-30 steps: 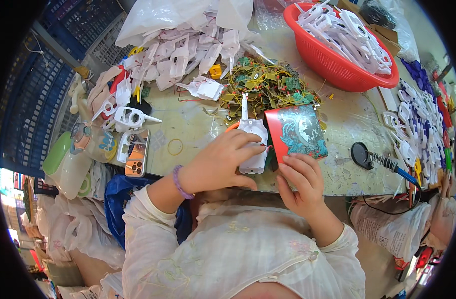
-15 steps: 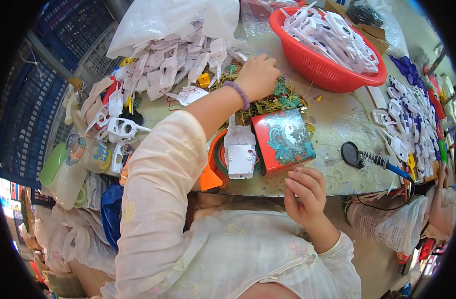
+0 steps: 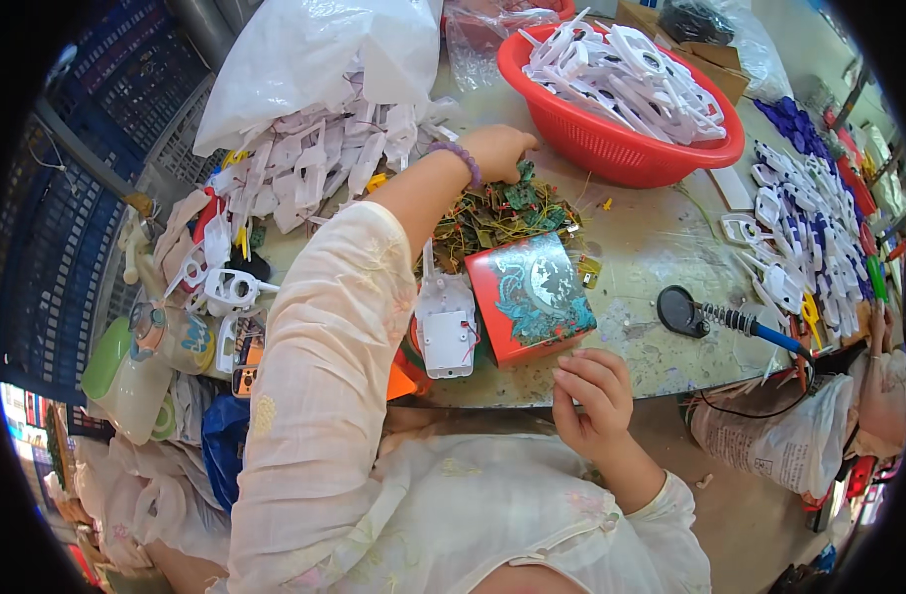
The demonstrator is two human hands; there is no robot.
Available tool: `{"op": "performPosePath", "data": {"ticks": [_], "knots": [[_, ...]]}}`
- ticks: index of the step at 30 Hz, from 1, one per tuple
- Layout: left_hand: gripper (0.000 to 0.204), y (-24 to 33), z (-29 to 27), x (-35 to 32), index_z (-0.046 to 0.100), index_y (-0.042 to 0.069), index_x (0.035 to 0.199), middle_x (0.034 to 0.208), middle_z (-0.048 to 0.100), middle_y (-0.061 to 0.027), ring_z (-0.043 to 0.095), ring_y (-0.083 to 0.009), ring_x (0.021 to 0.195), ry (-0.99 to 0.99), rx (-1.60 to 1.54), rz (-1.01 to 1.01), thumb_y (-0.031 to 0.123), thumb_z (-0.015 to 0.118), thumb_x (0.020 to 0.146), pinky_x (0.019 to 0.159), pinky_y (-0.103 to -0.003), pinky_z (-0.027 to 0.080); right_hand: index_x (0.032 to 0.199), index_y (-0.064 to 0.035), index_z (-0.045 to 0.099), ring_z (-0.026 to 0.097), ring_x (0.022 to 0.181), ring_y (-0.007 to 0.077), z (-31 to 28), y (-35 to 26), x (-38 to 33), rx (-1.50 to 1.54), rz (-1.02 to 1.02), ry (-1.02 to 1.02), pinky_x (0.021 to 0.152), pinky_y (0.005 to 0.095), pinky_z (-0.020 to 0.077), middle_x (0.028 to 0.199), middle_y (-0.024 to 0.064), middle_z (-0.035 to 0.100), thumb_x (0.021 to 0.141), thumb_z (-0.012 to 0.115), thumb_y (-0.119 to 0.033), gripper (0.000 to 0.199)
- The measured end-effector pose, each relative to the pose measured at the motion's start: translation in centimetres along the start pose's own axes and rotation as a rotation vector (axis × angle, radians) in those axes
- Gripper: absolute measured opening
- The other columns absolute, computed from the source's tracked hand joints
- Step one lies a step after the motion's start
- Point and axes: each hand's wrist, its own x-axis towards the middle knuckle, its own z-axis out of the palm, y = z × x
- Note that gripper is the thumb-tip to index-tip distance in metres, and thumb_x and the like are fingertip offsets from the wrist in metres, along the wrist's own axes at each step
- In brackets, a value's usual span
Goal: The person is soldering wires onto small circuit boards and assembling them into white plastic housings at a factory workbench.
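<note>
My left hand (image 3: pixel 497 156) reaches across the table to the far edge of a heap of green circuit boards (image 3: pixel 502 218) with thin wires. Its fingers are bent down and closed against the boards; what is between them is hidden. Near the table's front edge, my right hand (image 3: pixel 593 401) hovers palm up, fingers loosely curled and apart, holding nothing. Between the hands stands a red box (image 3: pixel 534 297) with a teal printed top. Left of it lies a white plastic housing (image 3: pixel 446 332) with a handle and a thin red wire.
White housings (image 3: pixel 304 163) spill from a plastic bag (image 3: pixel 324 64) at far left. A red basket (image 3: pixel 631 153) of white parts stands at far right. A soldering iron (image 3: pixel 774 339) sits in its holder (image 3: pixel 680 312), right. An orange object (image 3: pixel 403 381) lies by the front edge.
The view has shifted, so the table's things sit farther left. My left hand has moved to the far edge of the board heap, its fingers lower. My right hand stays near the front edge.
</note>
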Motion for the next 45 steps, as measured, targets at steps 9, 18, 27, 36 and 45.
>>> {"op": "performPosePath", "data": {"ticks": [9,18,27,36,45], "knots": [[0.049,1.8,-3.2,-8.3,0.047,0.006,0.134,0.115,0.059,-0.0078,0.061,-0.0168,0.096,0.371,-0.753,0.009,0.014,0.058,0.086,0.081,-0.031,0.050,0.094,-0.0032,0.066,0.061,0.089,0.0291,-0.3,0.4,0.8,0.030,-0.006,0.028,0.076,0.0359,0.0503,0.096,0.0102,0.066,0.068,0.068,0.005,0.027],[0.044,7.0,-1.7,-16.9,0.049,0.002,0.125,0.122,0.056,-0.0080,0.055,-0.0147,0.108,0.281,-1.525,0.205,0.000,0.058,0.082,0.093,-0.030,0.045,0.099,-0.0011,0.063,0.061,0.085,0.0241,0.3,1.4,4.2,0.247,0.149,0.088,0.075,0.0303,0.0483,0.095,0.0123,0.064,0.075,0.066,0.010,0.027],[0.054,10.4,-1.5,-20.1,0.056,0.006,0.119,0.115,0.058,-0.0098,0.056,-0.0211,0.107,0.541,-0.684,0.235,0.003,0.072,0.068,0.092,-0.036,0.042,0.103,-0.0007,0.063,0.060,0.083,0.0189,2.7,0.2,6.7,0.362,0.129,0.086,0.072,0.0287,0.0480,0.093,0.0102,0.063,0.078,0.068,0.002,0.025],[0.052,12.4,-1.2,-20.0,0.058,0.009,0.114,0.105,0.063,-0.0058,0.058,-0.0260,0.095,0.813,-0.130,0.260,0.008,0.077,0.066,0.081,-0.038,0.044,0.115,0.0018,0.057,0.055,0.081,0.0055,3.0,0.3,8.4,0.871,0.715,-0.050,0.072,0.0212,0.0466,0.094,0.0028,0.063,0.084,0.066,-0.002,0.033],[0.010,8.8,-0.2,-19.0,0.064,0.006,0.081,0.110,0.065,-0.0092,0.053,-0.0260,0.097,0.293,-0.599,0.313,0.006,0.059,0.072,0.087,-0.039,0.043,0.109,-0.0001,0.061,0.056,0.080,0.0062,0.7,2.5,7.5,0.764,0.709,-0.158,0.070,0.0218,0.0474,0.095,0.0034,0.063,0.085,0.066,-0.004,0.024]]}}
